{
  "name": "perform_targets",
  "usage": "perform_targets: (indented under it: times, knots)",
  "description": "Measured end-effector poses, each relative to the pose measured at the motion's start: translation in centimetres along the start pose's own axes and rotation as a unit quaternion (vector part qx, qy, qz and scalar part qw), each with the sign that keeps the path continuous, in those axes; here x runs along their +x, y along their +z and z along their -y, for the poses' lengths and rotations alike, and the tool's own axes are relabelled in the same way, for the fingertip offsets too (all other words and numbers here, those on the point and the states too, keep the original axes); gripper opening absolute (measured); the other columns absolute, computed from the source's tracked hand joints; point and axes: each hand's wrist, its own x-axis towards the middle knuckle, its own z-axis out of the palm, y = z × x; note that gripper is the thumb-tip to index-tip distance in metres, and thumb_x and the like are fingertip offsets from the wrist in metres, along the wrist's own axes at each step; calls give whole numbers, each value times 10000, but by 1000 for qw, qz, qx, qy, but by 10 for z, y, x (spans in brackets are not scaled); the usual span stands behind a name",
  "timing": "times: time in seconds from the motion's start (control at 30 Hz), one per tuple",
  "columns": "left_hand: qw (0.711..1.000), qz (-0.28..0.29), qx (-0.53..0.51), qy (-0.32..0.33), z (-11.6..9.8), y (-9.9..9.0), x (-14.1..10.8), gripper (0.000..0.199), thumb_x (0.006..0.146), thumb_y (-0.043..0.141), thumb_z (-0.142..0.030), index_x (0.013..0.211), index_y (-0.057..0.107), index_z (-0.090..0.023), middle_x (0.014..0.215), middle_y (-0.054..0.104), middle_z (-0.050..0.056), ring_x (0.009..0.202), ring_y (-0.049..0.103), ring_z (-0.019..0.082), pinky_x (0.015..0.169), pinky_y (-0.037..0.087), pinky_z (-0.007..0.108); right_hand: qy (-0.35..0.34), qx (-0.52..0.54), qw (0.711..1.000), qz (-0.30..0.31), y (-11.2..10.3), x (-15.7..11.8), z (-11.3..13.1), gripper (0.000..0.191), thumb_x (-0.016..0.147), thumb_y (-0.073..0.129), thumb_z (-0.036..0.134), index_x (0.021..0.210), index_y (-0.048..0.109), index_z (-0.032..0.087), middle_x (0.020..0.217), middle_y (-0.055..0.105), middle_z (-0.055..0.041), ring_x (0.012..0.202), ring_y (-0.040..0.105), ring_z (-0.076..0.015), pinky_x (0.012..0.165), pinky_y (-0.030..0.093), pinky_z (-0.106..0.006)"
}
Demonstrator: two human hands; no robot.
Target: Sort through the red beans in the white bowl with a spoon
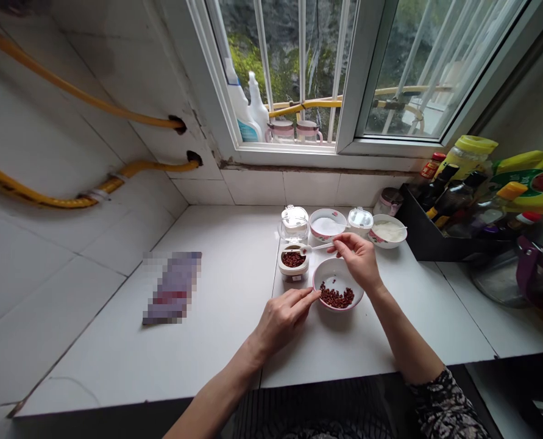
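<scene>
The right hand pinches a white spoon at the mouth of a jar of reddish-brown grains, at ten o'clock from a pink-rimmed bowl on the tabletop, which the left hand, unclenched, touches at the bowl's eight o'clock rim.

The bare left hand is palm down, fingers together and stretched toward the far right, its bare left forearm slanting in from the near side. Farther and to the right, the bare right hand pinches thumb against fingertips, above a black-and-white patterned sleeve at near right.
</scene>
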Motion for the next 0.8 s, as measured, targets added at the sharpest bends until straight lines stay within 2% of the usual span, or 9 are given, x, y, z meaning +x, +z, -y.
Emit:
perform_targets:
  times: [0.07,0.17,0.23,0.3,0.43,0.53,0.6,0.73,0.8]
  knots:
    - [1000,-1,3,0,0,0,0,347,960,480,-88,1262,617,-188,1044,734,88,860,707,160,720,593,252,-70,-78,994,-7,12,-5,5,142,873,569,329,886,641,208,801,751,-68,784,689,-212,774,507,-356]
    - [1000,-3,9,0,0,1,0,347,958,482,-88,1259,623,-190,1037,735,87,852,707,159,716,590,250,-182,-205,961,15,22,-10,8,151,930,516,258,895,658,222,817,758,-65,797,670,-216,928,446,-410]
    - [1000,-3,10,0,0,1,-1,329,958,485,-88,1238,631,-179,1038,735,88,850,707,163,707,592,256,-232,-256,938,36,22,-12,8,196,953,482,246,880,662,221,807,758,-61,748,656,-209,950,419,-422]
    - [1000,1,9,-1,0,1,-1,326,960,483,-90,1237,631,-174,1048,735,91,851,708,165,707,596,261,-255,-271,928,24,15,-12,10,209,959,474,247,872,662,219,806,760,-58,712,649,-202,935,417,-418]
    - [1000,11,7,-3,0,0,-2,368,960,470,-87,1283,613,-191,1060,733,97,884,712,169,732,601,261,-225,-249,941,-42,-15,-11,16,128,920,541,250,882,657,214,758,757,-48,741,660,-214,908,433,-404]
    - [1000,12,4,-4,0,-1,-1,380,963,464,-91,1299,606,-200,1060,733,97,886,713,170,731,603,261,-138,-265,953,44,-41,-11,17,128,883,543,228,820,653,218,699,735,-25,720,658,-204,832,455,-370]
    - [1000,12,3,-4,0,-2,-1,385,963,465,-92,1306,602,-202,1063,732,96,887,714,170,731,605,260,-103,-301,944,84,-51,-11,13,134,867,532,189,815,653,215,687,734,-10,661,639,-183,841,438,-372]
    - [1000,14,3,-5,-1,-3,0,388,964,460,-90,1307,601,-204,1065,732,94,890,711,167,739,606,261,-100,-389,911,93,-54,-11,1,155,840,527,136,785,650,212,665,718,-11,618,587,-173,865,406,-393]
    - [1000,16,3,-5,-1,-3,-1,379,966,456,-88,1294,609,-201,1064,733,93,891,710,166,739,606,261,-98,-402,905,96,-49,-12,-3,156,842,528,137,776,647,212,667,713,-13,608,577,-168,863,401,-392]
